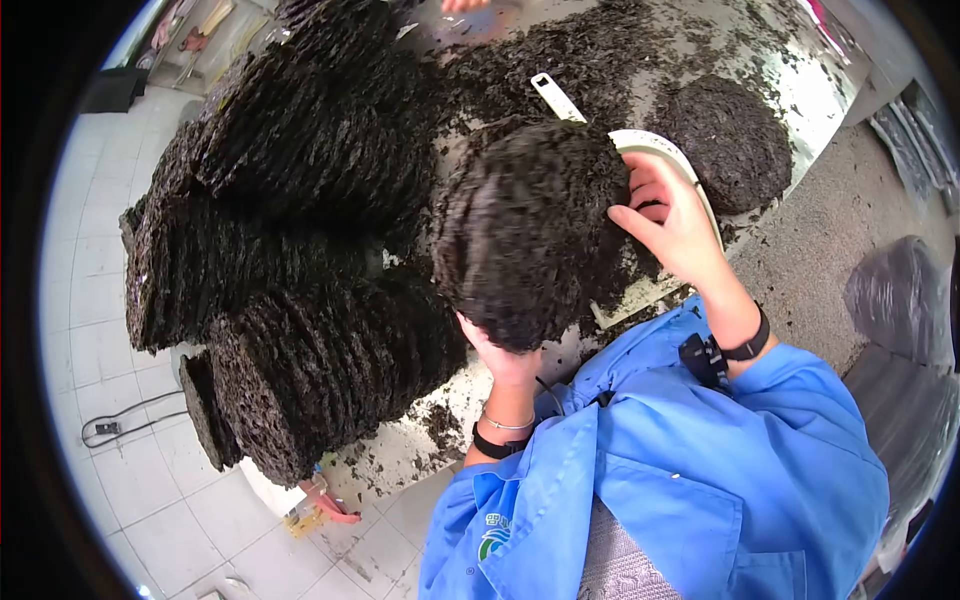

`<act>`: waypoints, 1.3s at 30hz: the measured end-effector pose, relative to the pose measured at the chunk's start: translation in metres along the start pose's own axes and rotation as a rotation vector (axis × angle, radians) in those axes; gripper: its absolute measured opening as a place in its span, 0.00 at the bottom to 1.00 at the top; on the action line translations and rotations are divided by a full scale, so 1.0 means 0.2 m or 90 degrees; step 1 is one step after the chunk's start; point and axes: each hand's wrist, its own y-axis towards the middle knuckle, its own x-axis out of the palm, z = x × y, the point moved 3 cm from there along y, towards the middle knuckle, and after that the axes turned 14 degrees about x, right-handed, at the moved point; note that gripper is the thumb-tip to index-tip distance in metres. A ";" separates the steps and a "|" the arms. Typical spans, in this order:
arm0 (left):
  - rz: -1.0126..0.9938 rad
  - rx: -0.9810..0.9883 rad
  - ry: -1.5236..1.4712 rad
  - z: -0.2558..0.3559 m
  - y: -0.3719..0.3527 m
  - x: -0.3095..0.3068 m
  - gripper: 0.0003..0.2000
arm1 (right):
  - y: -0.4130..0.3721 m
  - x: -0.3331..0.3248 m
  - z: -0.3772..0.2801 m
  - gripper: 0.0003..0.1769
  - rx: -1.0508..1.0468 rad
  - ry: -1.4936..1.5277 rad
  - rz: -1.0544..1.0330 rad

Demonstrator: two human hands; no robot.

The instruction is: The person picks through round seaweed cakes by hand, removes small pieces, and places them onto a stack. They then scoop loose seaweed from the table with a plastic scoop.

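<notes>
A thick stack of dark, rough round sheets (530, 230) stands on edge in the middle, slightly blurred. My left hand (505, 358) supports it from below, its fingers partly hidden behind the stack. At the stack's right edge is my right hand (668, 212), with curved fingers and the thumb near the dark material; whether it grips is unclear. Behind my right hand curves the rim of a white tray or scale (655, 140). A white handle with a hole (556, 98) sticks out above the stack.
Large rows of similar dark sheets (320, 370) lean at the left. One round dark piece (725, 145) lies at the right on the metal table (815, 95), among loose scraps. Another person's fingers (465, 5) show at the top. A red-handled tool (335, 508) is at the front edge.
</notes>
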 end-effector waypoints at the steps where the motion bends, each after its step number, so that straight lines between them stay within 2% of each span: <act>1: -0.080 0.090 0.135 0.00 0.01 0.01 0.30 | 0.06 0.00 0.04 0.24 -0.026 0.054 -0.060; 4: -0.188 0.235 0.288 0.03 0.04 0.12 0.32 | 0.11 -0.06 0.08 0.20 -0.024 0.101 -0.043; 5: -0.154 0.266 0.277 0.02 0.04 0.14 0.33 | 0.12 -0.08 0.08 0.18 -0.009 0.120 -0.050; 7: -0.241 0.271 0.345 0.07 0.09 0.16 0.35 | 0.14 -0.12 0.10 0.18 -0.043 0.189 -0.069; 8: -0.315 0.335 0.346 0.08 0.10 0.20 0.35 | 0.15 -0.14 0.10 0.18 -0.062 0.223 -0.081; 9: -0.261 0.359 0.327 0.07 0.10 0.21 0.33 | 0.11 -0.16 0.05 0.18 -0.047 0.297 -0.112; 10: -0.228 0.328 0.263 0.10 0.11 0.23 0.30 | 0.11 -0.18 0.04 0.18 -0.035 0.279 -0.118; 11: -0.149 0.396 0.386 0.10 0.15 0.20 0.29 | 0.11 -0.19 0.04 0.18 -0.022 0.263 -0.125; 13: 0.037 0.381 0.378 0.11 0.18 0.25 0.27 | 0.10 -0.22 0.03 0.17 -0.007 0.261 -0.124; 14: 0.087 0.392 0.427 0.12 0.18 0.24 0.28 | 0.09 -0.24 0.02 0.17 0.005 0.322 -0.107; 15: 0.139 0.400 0.476 0.12 0.18 0.25 0.30 | 0.11 -0.25 0.03 0.17 -0.031 0.286 -0.030; 16: 0.193 0.373 0.398 0.13 0.17 0.32 0.30 | 0.13 -0.26 0.04 0.17 -0.066 0.248 0.049; 19: 0.185 0.369 0.381 0.13 0.16 0.26 0.30 | 0.07 -0.28 -0.02 0.17 -0.127 0.311 0.092; 20: 0.170 0.368 0.365 0.13 0.16 0.27 0.29 | 0.06 -0.27 -0.01 0.16 -0.150 0.292 0.148; 22: 0.086 0.369 0.451 0.14 0.16 0.20 0.26 | 0.17 -0.30 0.11 0.17 -0.116 0.189 0.078; 23: 0.070 0.376 0.469 0.13 0.15 0.15 0.26 | 0.19 -0.32 0.17 0.18 -0.082 0.193 0.107; 26: 0.047 0.399 0.515 0.08 0.16 0.06 0.24 | 0.13 -0.35 0.10 0.20 -0.138 0.333 0.169; 27: 0.051 0.386 0.537 0.08 0.15 0.02 0.23 | 0.14 -0.35 0.08 0.21 -0.110 0.348 0.138; 28: 0.068 0.357 0.446 0.08 0.14 0.09 0.23 | 0.14 -0.35 0.06 0.22 -0.048 0.370 0.091; 29: 0.089 0.329 0.354 0.09 0.13 0.16 0.22 | 0.14 -0.35 0.06 0.23 -0.044 0.380 0.095; 32: 0.172 0.234 0.243 0.12 0.10 0.38 0.23 | 0.11 -0.31 0.01 0.26 -0.021 0.435 0.029; 34: 0.117 0.212 0.237 0.11 0.12 0.33 0.23 | 0.04 -0.22 -0.04 0.26 0.017 0.464 -0.040; 36: 0.044 0.215 0.124 0.10 0.14 0.35 0.23 | -0.03 -0.09 -0.11 0.27 0.060 0.473 -0.111; 38: 0.098 0.152 0.071 0.08 0.16 0.27 0.27 | -0.08 0.05 -0.12 0.28 0.126 0.395 -0.189; 39: 0.044 0.146 0.026 0.05 0.15 0.19 0.25 | -0.09 0.12 -0.12 0.28 0.108 0.365 -0.190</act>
